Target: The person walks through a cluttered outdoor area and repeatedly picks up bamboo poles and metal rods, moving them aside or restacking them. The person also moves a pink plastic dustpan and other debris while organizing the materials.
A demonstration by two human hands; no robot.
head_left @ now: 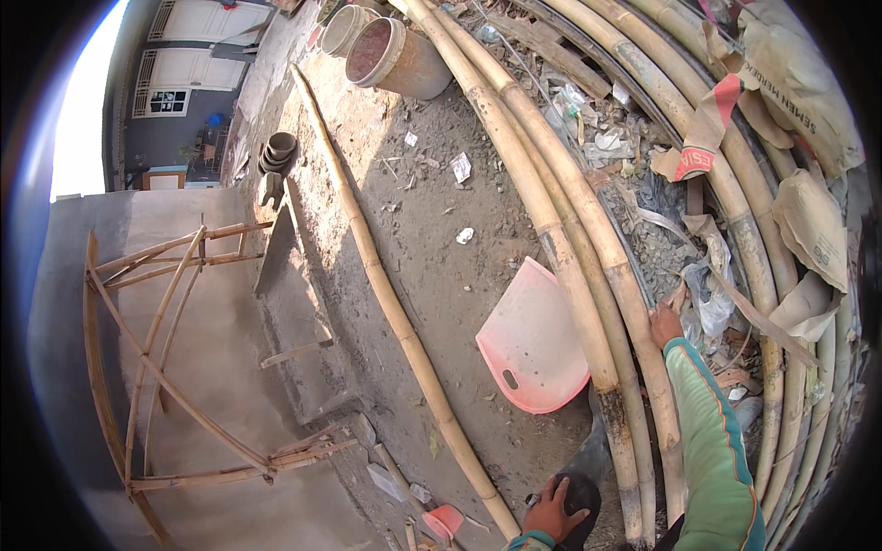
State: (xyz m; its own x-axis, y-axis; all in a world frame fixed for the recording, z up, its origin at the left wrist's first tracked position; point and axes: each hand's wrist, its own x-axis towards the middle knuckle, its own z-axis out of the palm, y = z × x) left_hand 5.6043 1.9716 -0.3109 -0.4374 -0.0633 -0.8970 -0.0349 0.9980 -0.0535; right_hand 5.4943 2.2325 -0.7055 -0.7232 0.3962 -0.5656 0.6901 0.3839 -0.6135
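My right hand [665, 320] reaches forward over the bamboo poles in the right half of the view. Its fingers close round a thin dark rod [634, 262] that runs along the edge of a thick bamboo pole [588, 216]. Lower down, my left hand [557, 511] lies with fingers apart on a dark rounded surface, which looks like my bent knee [581, 496]. Just ahead of it, a pinkish-white plastic dustpan-like scoop [536, 335] with a handle slot rests on the ground, partly behind the poles.
A single bamboo pole [367, 248] lies along the dirt on the left. Buckets [404, 60] stand at the far end. Torn paper sacks [799, 83] and rubble [657, 239] cover the right side. Wooden scaffolding [147, 349] leans by the grey wall, with a small pink container [444, 522] nearby.
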